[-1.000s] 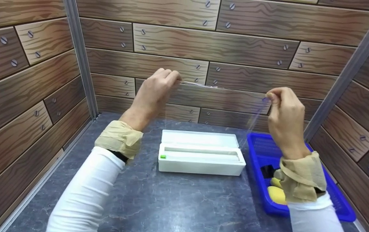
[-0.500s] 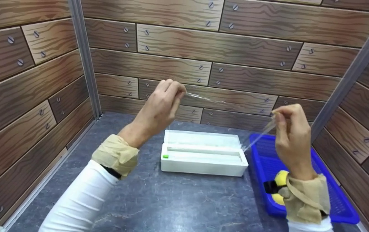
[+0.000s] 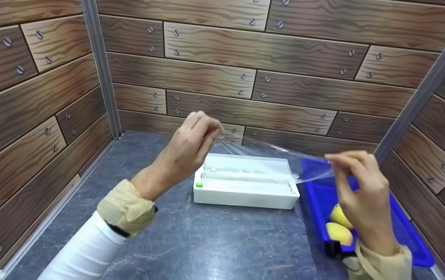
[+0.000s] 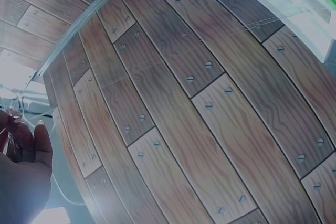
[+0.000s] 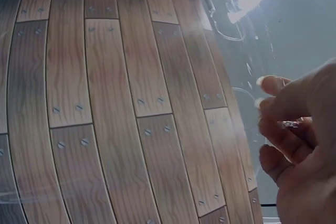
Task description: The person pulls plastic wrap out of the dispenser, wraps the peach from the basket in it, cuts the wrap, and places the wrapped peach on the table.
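Observation:
Clear plastic wrap [image 3: 280,148] is stretched between both hands in the head view, its lower part running down to a white wrap dispenser box [image 3: 245,198]. The box stands on the dark tabletop with its lid tipped back and a small green slider [image 3: 199,185] at the left end. My left hand [image 3: 185,146] pinches one corner of the film above the box's left end; in the left wrist view crumpled film shows between the fingers [image 4: 43,142]. My right hand [image 3: 362,186] pinches the other corner, over the blue basket. The film's exact edges are hard to make out.
A blue plastic basket [image 3: 315,217] stands right of the box, with yellow fruits, perhaps mangoes [image 3: 339,233], inside, partly behind the right wrist. Wood-patterned walls [image 3: 214,39] enclose the dark marbled table [image 3: 191,241] at the back and sides.
Both hands have come down toward the box, the right one the most and slightly rightward. The film between them now hangs lower, close over the open box.

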The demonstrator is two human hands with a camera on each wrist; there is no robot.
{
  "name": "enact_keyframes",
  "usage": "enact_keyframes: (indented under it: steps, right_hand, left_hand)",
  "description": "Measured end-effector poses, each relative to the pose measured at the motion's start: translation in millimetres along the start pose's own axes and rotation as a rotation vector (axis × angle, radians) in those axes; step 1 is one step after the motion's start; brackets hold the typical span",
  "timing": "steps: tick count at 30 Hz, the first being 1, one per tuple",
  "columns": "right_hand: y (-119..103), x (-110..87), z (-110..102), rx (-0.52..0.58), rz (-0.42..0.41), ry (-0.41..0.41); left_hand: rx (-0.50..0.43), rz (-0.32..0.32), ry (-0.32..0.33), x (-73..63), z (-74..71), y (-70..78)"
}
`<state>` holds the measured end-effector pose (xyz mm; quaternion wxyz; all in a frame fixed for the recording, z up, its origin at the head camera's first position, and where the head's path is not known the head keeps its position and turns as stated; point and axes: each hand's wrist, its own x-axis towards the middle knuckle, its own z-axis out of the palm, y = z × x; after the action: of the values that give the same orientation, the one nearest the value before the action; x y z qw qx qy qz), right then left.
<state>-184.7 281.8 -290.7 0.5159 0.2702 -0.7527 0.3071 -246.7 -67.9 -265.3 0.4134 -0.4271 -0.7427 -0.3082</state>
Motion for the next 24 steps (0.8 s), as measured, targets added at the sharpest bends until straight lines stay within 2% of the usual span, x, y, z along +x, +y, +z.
enact_keyframes:
  steps: [7, 14, 17, 24]
  right_hand:
    - [-10, -21.2, -14, 0.029, -0.021, -0.024]
    - [-20, -40.2, -25, 0.058, -0.003, -0.025]
    - [-25, -45.6, -26, 0.046, 0.001, 0.023]
    - [-34, -59.0, -27, -0.013, -0.024, 0.205]
  left_hand:
    - [-0.049, 0.061, -0.015, -28.1, -6.2, 10.5]
    - [-0.109, 0.098, -0.022, -47.4, -7.2, 20.9]
    - [-0.153, 0.103, -0.037, -55.1, -6.8, 26.7]
    - [-0.273, 0.08, -0.093, -69.4, -8.3, 43.3]
